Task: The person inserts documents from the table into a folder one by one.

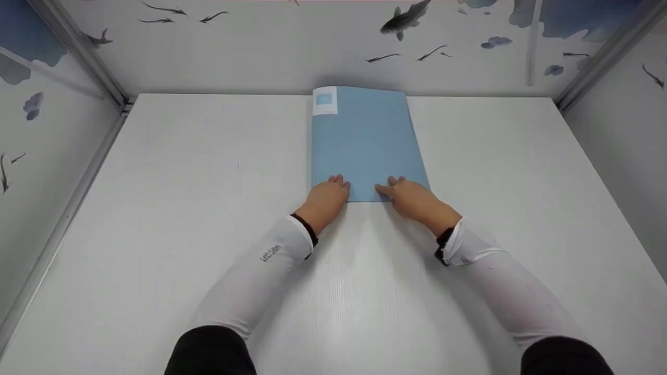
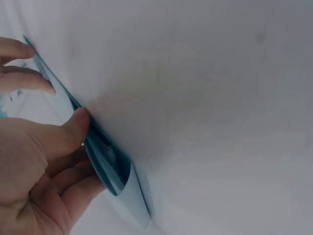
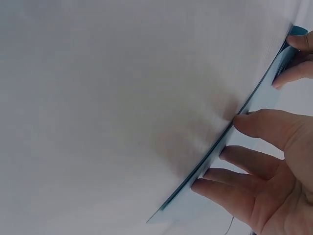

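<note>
A light blue folder (image 1: 365, 140) lies closed on the white table, with a white label (image 1: 324, 101) at its far left corner. My left hand (image 1: 327, 200) grips its near edge by the left corner. In the left wrist view, that hand's thumb (image 2: 78, 122) is at the edge and its fingers are against the cover; a gap between the covers shows the darker inside. My right hand (image 1: 414, 200) holds the same edge farther right. In the right wrist view, its thumb (image 3: 249, 122) meets the edge while its fingertips touch the cover.
The white table (image 1: 208, 172) extends around the folder. A back panel (image 1: 234, 57) printed with fish stands behind it, close to the folder's far edge. Side panels with metal frame bars (image 1: 88, 57) rise at left and right.
</note>
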Motion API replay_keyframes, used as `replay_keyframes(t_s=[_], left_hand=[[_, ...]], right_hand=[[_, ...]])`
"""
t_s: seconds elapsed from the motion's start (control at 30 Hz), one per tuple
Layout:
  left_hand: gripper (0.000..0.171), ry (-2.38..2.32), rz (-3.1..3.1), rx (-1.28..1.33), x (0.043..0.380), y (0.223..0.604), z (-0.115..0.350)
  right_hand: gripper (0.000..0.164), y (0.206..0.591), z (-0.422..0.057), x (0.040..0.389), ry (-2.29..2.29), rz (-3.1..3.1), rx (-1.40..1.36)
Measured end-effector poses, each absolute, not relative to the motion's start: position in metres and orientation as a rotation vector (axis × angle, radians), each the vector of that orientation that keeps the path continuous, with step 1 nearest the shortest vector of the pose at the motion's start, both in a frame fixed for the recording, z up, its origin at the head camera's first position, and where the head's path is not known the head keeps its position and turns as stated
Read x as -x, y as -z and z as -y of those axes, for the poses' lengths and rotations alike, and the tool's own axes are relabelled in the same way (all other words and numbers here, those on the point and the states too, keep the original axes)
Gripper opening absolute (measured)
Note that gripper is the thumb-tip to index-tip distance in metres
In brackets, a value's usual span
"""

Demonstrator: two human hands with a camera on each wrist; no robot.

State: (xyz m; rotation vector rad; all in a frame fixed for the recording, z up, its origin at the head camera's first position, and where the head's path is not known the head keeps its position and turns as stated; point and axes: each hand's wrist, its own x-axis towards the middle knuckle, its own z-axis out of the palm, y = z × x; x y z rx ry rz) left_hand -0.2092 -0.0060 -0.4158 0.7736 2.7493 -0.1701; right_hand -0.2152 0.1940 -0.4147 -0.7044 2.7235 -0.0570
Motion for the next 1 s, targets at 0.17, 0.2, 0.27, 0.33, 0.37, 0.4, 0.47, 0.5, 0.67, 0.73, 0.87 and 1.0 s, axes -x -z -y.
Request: replay_keyframes(t_s=[0.17, 0.2, 0.27, 0.33, 0.37, 0.4, 0.47, 0.5, 0.67, 0.73, 0.87, 1.0], left_hand=[[0.041, 0.137, -2.823, -0.756, 0.208, 0.421, 0.004], [0.041, 0.136, -2.825, -0.751, 0.208, 0.421, 0.004], [0.041, 0.127, -2.820, -0.741, 0.208, 0.421, 0.005], [0.041, 0.115, -2.794, -0.730, 0.208, 0.421, 0.006], [0.041, 0.105, -2.782, -0.722, 0.208, 0.420, 0.007], [0.042, 0.093, -2.769, -0.716, 0.208, 0.419, 0.007], [0.042, 0.080, -2.758, -0.711, 0.208, 0.417, 0.008], [0.042, 0.075, -2.755, -0.709, 0.208, 0.417, 0.008], [0.042, 0.010, -2.773, -0.727, 0.206, 0.417, 0.010], [0.044, -0.060, -2.774, -0.727, 0.205, 0.417, 0.012], [0.050, -0.241, -2.760, -0.729, 0.202, 0.417, 0.020], [0.058, -0.373, -2.689, -0.749, 0.199, 0.413, 0.032]], right_hand=[[0.046, 0.414, -0.192, 0.219, 0.091, -2.707, 0.626], [0.046, 0.414, -0.192, 0.219, 0.096, -2.704, 0.617], [0.046, 0.414, -0.190, 0.220, 0.105, -2.702, 0.612], [0.046, 0.415, -0.189, 0.220, 0.113, -2.698, 0.606], [0.046, 0.415, -0.189, 0.220, 0.113, -2.698, 0.604], [0.046, 0.415, -0.189, 0.220, 0.114, -2.701, 0.604], [0.046, 0.416, -0.189, 0.221, 0.118, -2.710, 0.609], [0.046, 0.415, -0.189, 0.221, 0.122, -2.713, 0.610], [0.048, 0.415, -0.191, 0.220, 0.182, -2.703, 0.579], [0.049, 0.414, -0.193, 0.220, 0.212, -2.674, 0.551], [0.051, 0.408, -0.198, 0.220, 0.278, -2.637, 0.547], [0.050, 0.400, -0.209, 0.220, 0.354, -2.640, 0.538]])
